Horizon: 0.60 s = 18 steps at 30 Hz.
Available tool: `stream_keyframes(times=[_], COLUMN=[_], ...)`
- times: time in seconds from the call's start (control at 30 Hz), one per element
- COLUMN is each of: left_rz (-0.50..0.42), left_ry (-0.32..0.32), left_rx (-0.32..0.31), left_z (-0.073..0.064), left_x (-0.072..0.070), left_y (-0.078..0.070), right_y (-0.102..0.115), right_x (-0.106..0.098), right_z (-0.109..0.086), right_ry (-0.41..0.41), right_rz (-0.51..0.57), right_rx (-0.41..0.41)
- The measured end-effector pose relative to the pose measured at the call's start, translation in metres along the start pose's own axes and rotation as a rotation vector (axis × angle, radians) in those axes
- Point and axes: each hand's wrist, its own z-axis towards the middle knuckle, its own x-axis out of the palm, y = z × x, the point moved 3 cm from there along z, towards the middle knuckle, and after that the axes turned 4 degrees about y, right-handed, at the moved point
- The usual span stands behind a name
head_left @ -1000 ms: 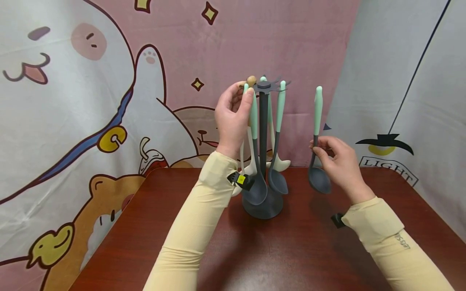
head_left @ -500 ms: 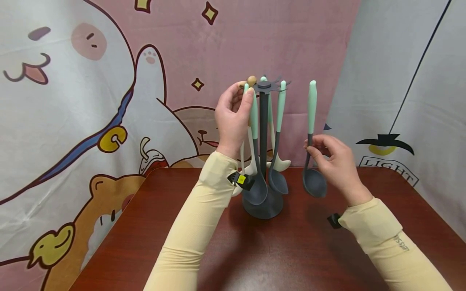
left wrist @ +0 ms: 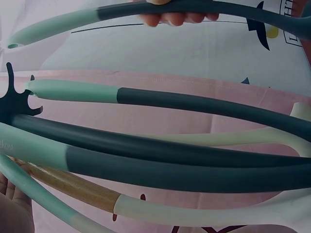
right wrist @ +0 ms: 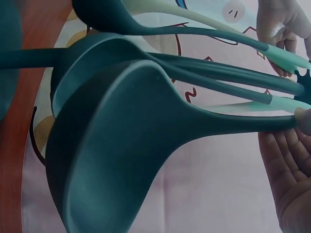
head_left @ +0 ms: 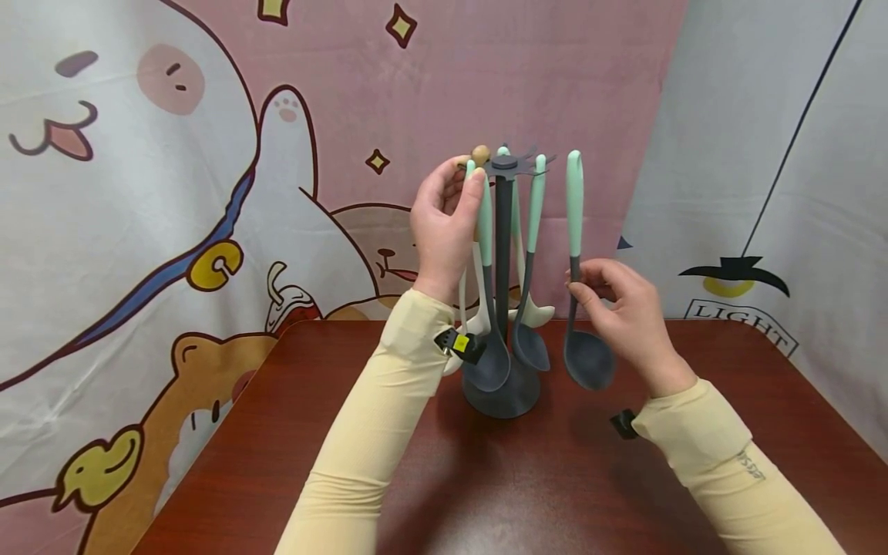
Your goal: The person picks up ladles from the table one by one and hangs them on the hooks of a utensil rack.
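A dark grey ladle point(head_left: 590, 361) with a mint handle hangs upright from my right hand point(head_left: 627, 327), which pinches its shaft just below the handle. Its bowl fills much of the right wrist view. To its left stands a dark grey utensil rack point(head_left: 504, 231) with a hooked top and round base. My left hand point(head_left: 445, 223) grips the rack's top at its left side, thumb against a hanging mint handle. From the hooks hang a dark spoon point(head_left: 489, 366), a dark pointed-lip ladle point(head_left: 531, 348) and several pale utensils. The held ladle is apart from the rack.
The rack stands on a reddish-brown table point(head_left: 333, 447). A cartoon-printed cloth point(head_left: 569, 69) hangs behind the table's back edge. Long sleeves cover both arms, and a small black wrist camera point(head_left: 461, 344) sits near the hanging spoon.
My right hand has moved steadily left with the ladle, bringing it closer to the rack and turning its bowl more toward me. The left hand and rack have stayed in place.
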Motion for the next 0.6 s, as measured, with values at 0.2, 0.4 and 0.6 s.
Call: stream_keyframes(times=[0.2, 0.4, 0.6], left_rz=[0.005, 0.002, -0.003], left_ry=[0.000, -0.001, -0.005], left_rx=[-0.002, -0.003, 0.003], left_z=[0.000, 0.000, 0.000], left_x=[0.000, 0.000, 0.000], left_y=[0.000, 0.001, 0.000], right_y=[0.005, 0.009, 0.011], right_x=[0.005, 0.010, 0.014], right_z=[0.000, 0.000, -0.001], right_ry=[-0.011, -0.008, -0.006], right_rz=[0.050, 0.062, 0.068], right_rx=[0.011, 0.010, 0.013])
